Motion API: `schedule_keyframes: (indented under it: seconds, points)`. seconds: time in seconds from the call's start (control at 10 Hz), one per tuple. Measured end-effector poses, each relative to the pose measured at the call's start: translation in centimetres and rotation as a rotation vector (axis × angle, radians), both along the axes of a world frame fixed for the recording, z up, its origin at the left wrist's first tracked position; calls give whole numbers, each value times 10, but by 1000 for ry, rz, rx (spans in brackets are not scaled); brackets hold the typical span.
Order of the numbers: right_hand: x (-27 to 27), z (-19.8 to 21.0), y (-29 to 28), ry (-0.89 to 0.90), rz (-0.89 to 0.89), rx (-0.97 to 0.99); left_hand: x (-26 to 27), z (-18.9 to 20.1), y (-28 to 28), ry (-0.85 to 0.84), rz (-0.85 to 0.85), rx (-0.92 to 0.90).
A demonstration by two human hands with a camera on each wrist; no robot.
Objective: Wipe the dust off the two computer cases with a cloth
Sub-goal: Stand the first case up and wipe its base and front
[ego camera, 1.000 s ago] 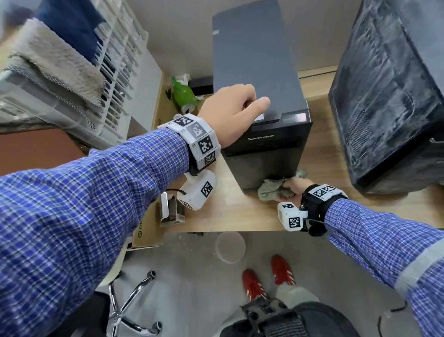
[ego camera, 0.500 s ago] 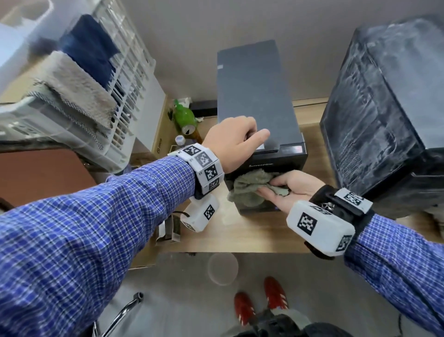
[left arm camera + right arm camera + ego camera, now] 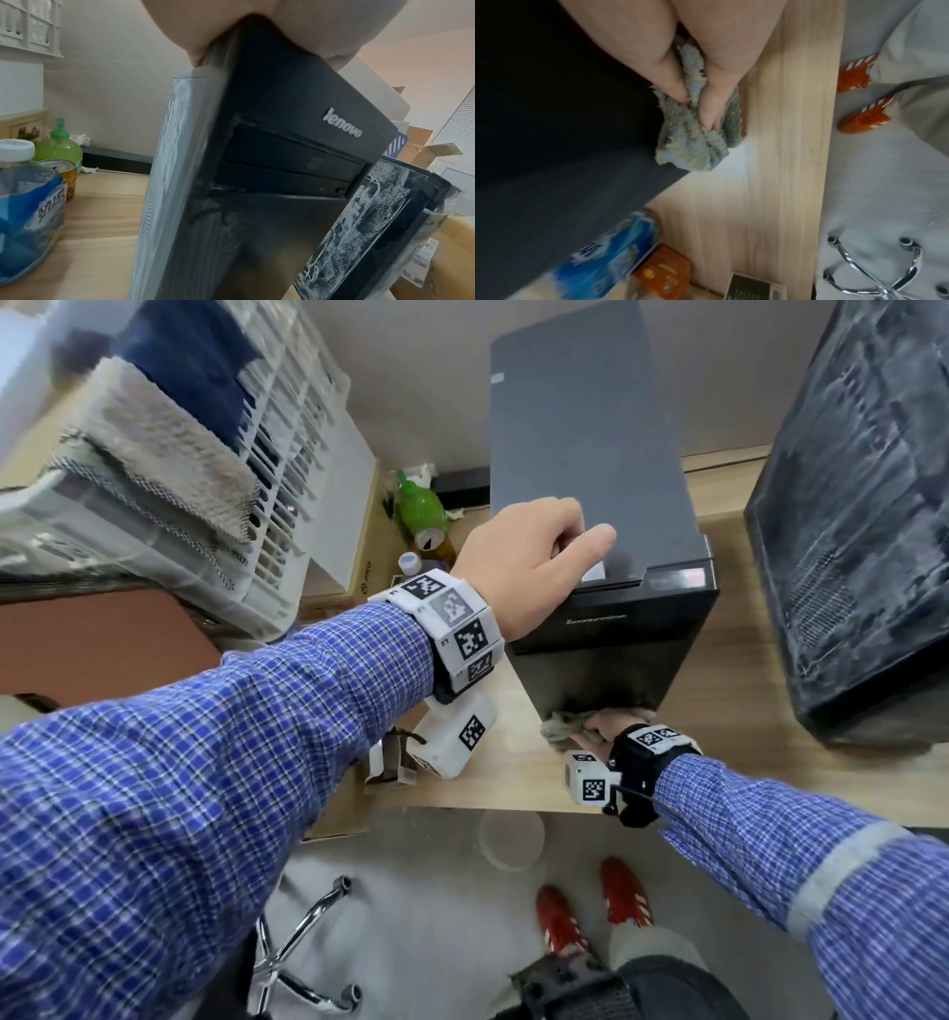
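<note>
While the left hand (image 3: 534, 557) grips the computer case's (image 3: 606, 480) top front edge, the right hand (image 3: 598, 729) pinches the cloth (image 3: 695, 130) against its base near the table's (image 3: 744, 762) front edge.

Both arms wear blue-and-white checked sleeves (image 3: 215, 762); the right sleeve carries a grey band (image 3: 842, 870). White wristbands (image 3: 454, 621) bear black square markers, each with a white camera block (image 3: 452, 737). Red shoes (image 3: 560, 919) have white stripes.
</note>
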State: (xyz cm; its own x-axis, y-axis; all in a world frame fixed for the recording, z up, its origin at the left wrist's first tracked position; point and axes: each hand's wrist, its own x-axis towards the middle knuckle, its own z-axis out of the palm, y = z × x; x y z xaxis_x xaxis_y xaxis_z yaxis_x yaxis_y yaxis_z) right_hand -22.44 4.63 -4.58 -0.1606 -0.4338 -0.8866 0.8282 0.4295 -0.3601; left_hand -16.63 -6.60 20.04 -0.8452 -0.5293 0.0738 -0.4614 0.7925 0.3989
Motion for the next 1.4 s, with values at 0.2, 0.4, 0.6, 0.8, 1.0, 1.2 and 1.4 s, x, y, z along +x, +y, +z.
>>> schedule_keyframes:
  seconds: [0.2,0.4,0.6,0.8,1.0,1.2,1.4]
  points:
    - [20,-10,-15,-79,-2,-68,-1,1,0,18,6,29]
    - [26,104,-25,191,412,53,0,2,-1,21,-16,21]
    - [11,169,-14,-451,-204,-165,0,3,0,13,-32,13]
    - [8,189,-11,-384,-193,-332,3,4,1,3,-62,-31]
    - [17,176,-9,-316,-184,-329,3,3,1,7,-52,-48]
    - [25,117,-19,-156,-100,-21,3,2,1,10,-36,-39]
    - [34,52,-20,-97,-58,37,2,2,1,10,-25,-45]
